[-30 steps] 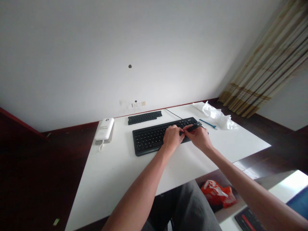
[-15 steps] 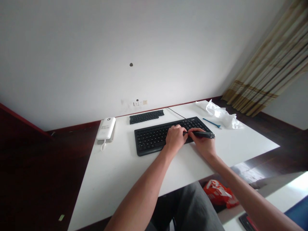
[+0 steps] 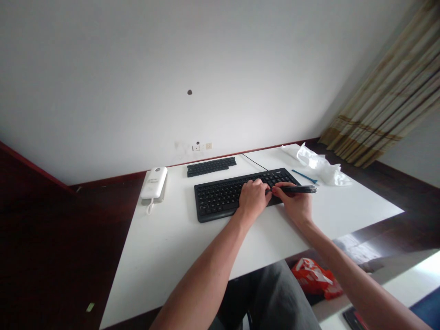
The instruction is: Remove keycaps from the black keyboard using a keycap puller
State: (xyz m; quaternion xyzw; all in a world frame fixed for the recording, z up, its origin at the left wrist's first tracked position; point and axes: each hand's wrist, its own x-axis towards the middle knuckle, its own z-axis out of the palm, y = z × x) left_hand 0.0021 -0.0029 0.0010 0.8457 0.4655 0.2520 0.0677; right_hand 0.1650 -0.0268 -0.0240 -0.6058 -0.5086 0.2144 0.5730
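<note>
A black keyboard (image 3: 220, 198) lies on the white table, its cable running back toward the wall. My left hand (image 3: 252, 198) rests on the keyboard's right half, fingers curled and pressed together; what they pinch, if anything, is hidden. Right beside it, my right hand (image 3: 296, 206) is closed around a slim black pen-shaped tool (image 3: 299, 189) with a shiny tail end. The tool lies nearly level, its front end at the left fingertips above the keys. Its exact kind does not show. Behind the keyboard lies a black sheet of keys (image 3: 210, 167).
A white power bank (image 3: 155, 182) with a short cable loop sits at the table's left edge. Right of the keyboard lie a thin blue tool (image 3: 304, 176) and crumpled white plastic (image 3: 321, 166). Below the table's front edge is a red bag (image 3: 314, 277).
The tail of the black tool has swung slightly to the right and up in my right hand. My left hand stays on the keyboard; the whole view has shifted a little.
</note>
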